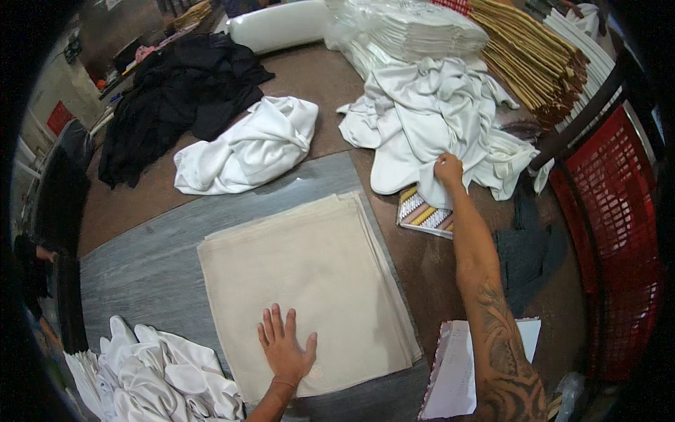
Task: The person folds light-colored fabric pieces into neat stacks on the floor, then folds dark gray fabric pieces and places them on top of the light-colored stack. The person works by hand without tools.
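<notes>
My left hand (287, 349) lies flat, fingers spread, on the near part of a stack of folded beige cloths (309, 267). The stack rests on a grey wood-patterned board (148, 260). My right arm reaches forward, and my right hand (448, 170) is closed on the near edge of a white cloth (415, 133) in a loose, crumpled pile. Partly under that pile sits a box with a striped pattern (424, 216). Whether the right hand grips one layer or several is hidden.
Another white cloth heap (246, 151) and a black cloth heap (183, 91) lie at the far left. White cloths (162, 373) are bunched near left. Bagged white stacks (415, 32) and folded gold cloths (527, 56) stand behind. A red crate (612, 204) borders the right; papers (450, 380) lie near right.
</notes>
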Motion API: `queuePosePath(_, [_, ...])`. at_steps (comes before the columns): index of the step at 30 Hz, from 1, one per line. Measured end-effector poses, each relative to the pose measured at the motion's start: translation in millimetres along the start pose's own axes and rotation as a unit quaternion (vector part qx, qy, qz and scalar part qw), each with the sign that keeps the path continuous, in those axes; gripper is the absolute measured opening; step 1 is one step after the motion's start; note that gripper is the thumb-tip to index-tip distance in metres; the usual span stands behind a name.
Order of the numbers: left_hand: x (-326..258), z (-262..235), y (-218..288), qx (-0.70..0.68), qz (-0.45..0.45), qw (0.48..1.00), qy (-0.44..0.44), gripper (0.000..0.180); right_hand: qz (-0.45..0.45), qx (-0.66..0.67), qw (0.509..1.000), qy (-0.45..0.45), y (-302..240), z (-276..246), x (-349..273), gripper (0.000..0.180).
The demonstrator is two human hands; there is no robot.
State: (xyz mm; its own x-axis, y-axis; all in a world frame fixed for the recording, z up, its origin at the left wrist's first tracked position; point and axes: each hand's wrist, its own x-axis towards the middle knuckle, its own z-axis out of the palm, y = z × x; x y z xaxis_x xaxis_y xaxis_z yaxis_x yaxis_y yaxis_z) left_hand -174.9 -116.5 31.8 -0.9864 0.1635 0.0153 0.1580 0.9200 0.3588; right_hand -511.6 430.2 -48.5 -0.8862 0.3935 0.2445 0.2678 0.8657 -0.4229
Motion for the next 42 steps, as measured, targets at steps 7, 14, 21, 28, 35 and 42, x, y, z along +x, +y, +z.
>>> queuePosePath(7, [-10.8,-11.5,-11.3,0.033,-0.012,0.998,0.046,0.066,-0.054,0.724,0.636,-0.261,-298.2,-110.0,-51.3,0.022])
queuePosePath(14, [-29.8,-8.6,-8.6,0.044,-0.002,0.996,0.08,0.06,-0.39,0.614,0.53,-0.437,-461.3,-153.1,-416.8,0.029])
queuePosePath(21, [-44.8,-17.6,-41.5,0.059,-0.067,0.994,0.064,0.056,-0.291,0.652,0.58,-0.392,-373.0,-132.8,-463.8,0.029])
queuePosePath(28, [-59.7,-48.5,-80.0,0.082,-0.123,0.987,0.061,0.053,0.236,0.338,0.887,0.208,74.2,-205.2,-366.5,0.021])
queuePosePath(35, [-75.7,-61.6,-95.2,0.106,-0.15,0.982,0.05,0.05,0.59,0.25,0.713,0.286,198.3,-243.0,-377.7,0.115])
queuePosePath(42, [-86.4,-88.0,-113.3,0.13,-0.149,0.98,0.021,0.048,0.508,0.104,0.827,0.216,152.4,-249.4,-373.4,0.109])
